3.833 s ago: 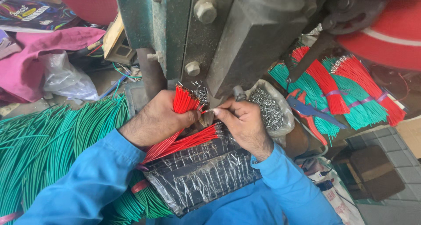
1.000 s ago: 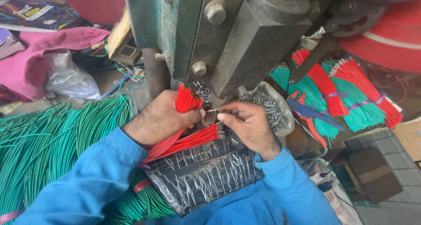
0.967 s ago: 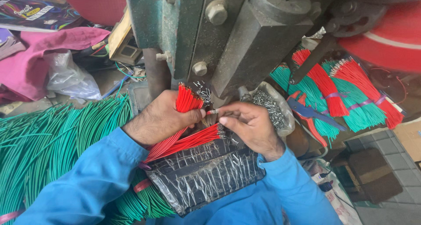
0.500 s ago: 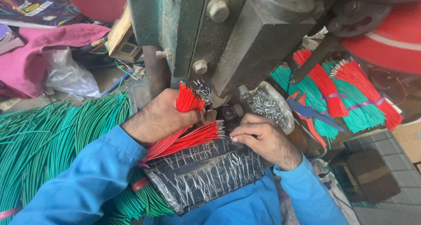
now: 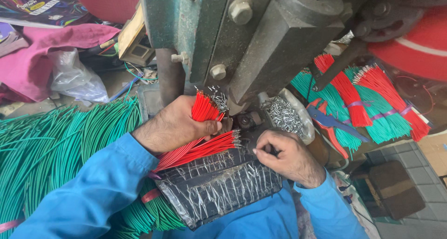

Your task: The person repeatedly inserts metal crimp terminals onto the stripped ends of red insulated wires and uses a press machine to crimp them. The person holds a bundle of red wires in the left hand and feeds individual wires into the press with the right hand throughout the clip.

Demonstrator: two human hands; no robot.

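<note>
Left hand [image 5: 174,125] fisted around red wires [image 5: 205,111], tips up by press [image 5: 260,48]. Right hand [image 5: 284,155] curled, pinching something small, just right.

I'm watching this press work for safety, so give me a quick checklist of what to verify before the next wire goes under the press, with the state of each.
1. Left hand grips the red wire bundle firmly: ok, fingers wrapped round it.
2. Right hand clear of the press block: ok, it rests low on the black taped pad.
3. Right hand holds a single wire ready: cannot tell, fingertips are curled and hide what they pinch.
4. Terminals within reach: ok, a pile of metal terminals lies just right of the die.
5. Left fingers away from the die: not ok, they sit close beside it.
6. Finished red wires laid aside: ok, on the pad.
</note>
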